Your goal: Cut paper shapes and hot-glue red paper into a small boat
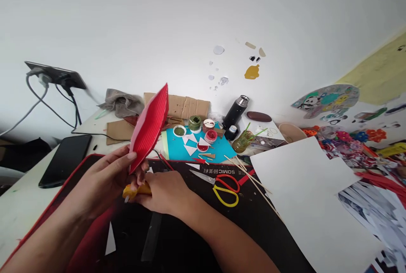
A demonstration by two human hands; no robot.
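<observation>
My left hand point(106, 180) pinches the lower tip of a red ribbed paper shape point(149, 127) and holds it upright above the black desk mat point(190, 230). Its pale back side faces left. My right hand point(166, 192) lies just to the right, fingers curled around a small yellow object point(135, 190) that is mostly hidden; I cannot name it. Both hands meet at the base of the red shape. Red and yellow scissors point(223, 186) lie on the mat to the right of my right hand.
A black phone point(65, 159) lies at left. Paint pots point(203, 131), white triangles on a blue sheet point(222, 146), cardboard point(187, 106), a black flask point(236, 112) and wooden sticks point(250, 178) sit behind. White sheets point(304, 188) and coloured craft scraps point(358, 146) fill the right.
</observation>
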